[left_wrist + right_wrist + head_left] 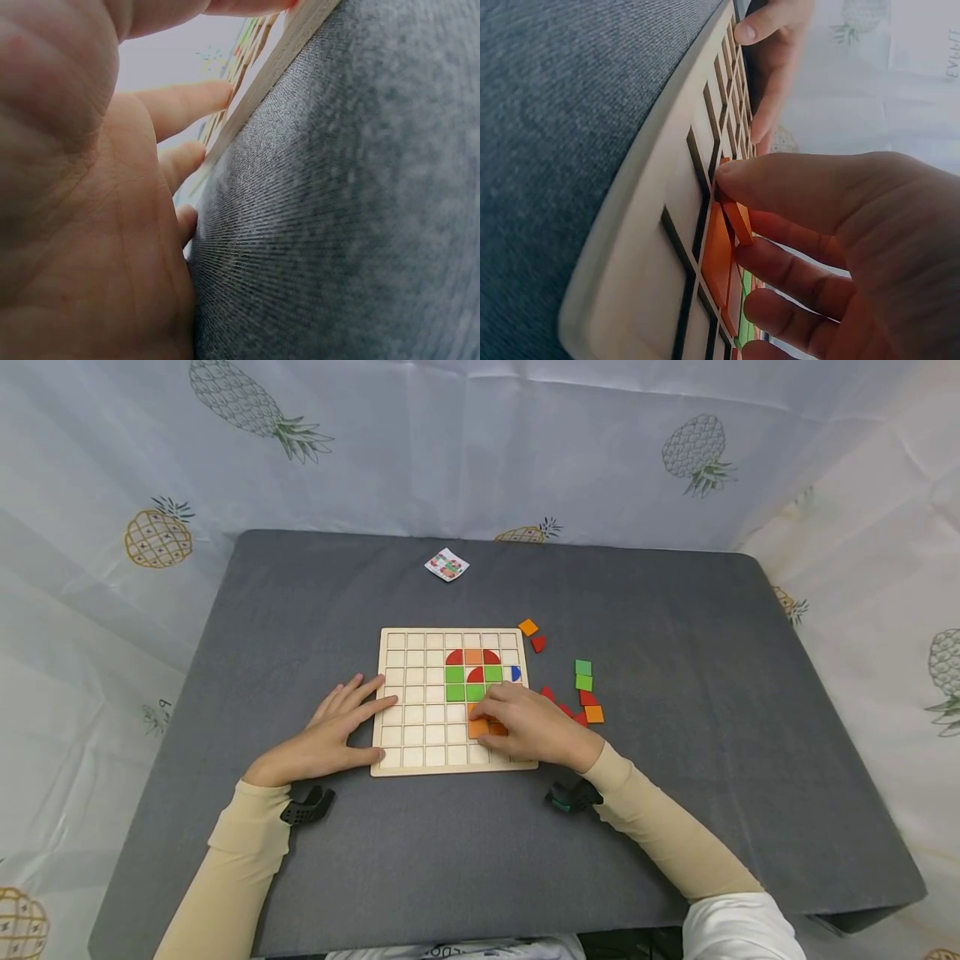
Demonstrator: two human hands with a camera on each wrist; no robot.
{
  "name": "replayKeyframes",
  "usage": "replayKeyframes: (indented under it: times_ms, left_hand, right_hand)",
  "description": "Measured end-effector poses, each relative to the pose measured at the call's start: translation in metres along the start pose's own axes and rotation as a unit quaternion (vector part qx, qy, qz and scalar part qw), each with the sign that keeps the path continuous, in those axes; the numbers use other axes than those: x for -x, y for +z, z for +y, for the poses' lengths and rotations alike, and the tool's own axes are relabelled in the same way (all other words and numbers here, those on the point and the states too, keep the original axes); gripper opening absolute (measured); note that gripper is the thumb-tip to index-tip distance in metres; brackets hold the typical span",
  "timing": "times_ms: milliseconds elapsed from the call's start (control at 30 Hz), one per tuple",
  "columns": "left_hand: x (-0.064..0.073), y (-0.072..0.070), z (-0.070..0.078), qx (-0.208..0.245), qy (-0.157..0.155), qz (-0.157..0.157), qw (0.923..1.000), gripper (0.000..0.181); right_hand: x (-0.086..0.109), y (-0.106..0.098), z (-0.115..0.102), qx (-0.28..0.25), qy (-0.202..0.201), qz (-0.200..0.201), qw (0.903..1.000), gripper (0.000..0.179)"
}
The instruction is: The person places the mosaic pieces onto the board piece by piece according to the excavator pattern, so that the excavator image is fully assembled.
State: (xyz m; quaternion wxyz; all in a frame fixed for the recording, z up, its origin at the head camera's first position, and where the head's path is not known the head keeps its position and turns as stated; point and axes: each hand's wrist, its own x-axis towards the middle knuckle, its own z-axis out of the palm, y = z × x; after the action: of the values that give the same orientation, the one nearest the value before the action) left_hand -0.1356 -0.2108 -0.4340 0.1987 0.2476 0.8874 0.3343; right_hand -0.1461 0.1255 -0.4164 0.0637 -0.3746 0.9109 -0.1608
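A pale wooden grid board lies on the table, with red, green and orange tiles in its right-hand cells. My left hand rests at the board's left edge, fingers spread and fairly straight, thumb near the lower corner. Over the lower right cells, my right hand pinches an orange tile between thumb and fingers. The held piece stands tilted in the right wrist view, beside another orange tile seated in the grid. Part of the board's right side is hidden under this hand.
Right of the board lie loose pieces, including a green tile, an orange tile and several red ones. Another orange tile and a red piece lie by the upper right corner. A pattern card sits near the table's far edge.
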Motion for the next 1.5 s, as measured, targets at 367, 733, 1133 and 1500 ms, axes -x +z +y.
replayKeyframes:
  times_ms: [367,733,1133,1500]
  left_hand:
    - [0.0,0.001,-0.001,-0.002,-0.001,0.001,1.0,0.077]
    - [-0.002,0.001,-0.001,-0.008,0.003,0.002,1.0,0.078]
    - [0.0,0.0,-0.003,-0.004,-0.004,-0.004,1.0,0.078]
    - [-0.002,-0.001,-0.001,-0.01,-0.001,-0.003,0.9999,0.078]
  right_hand:
    - [0.002,0.0,-0.002,-0.01,-0.006,-0.002,0.9999,0.031]
    - [0.016,-0.028,0.01,-0.065,0.034,0.034,0.9967,0.03]
    - [0.028,-0.025,0.017,-0.047,0.031,0.041,0.9976,0.031]
    - [0.023,0.001,-0.001,-0.024,0.009,-0.018,0.9995,0.047]
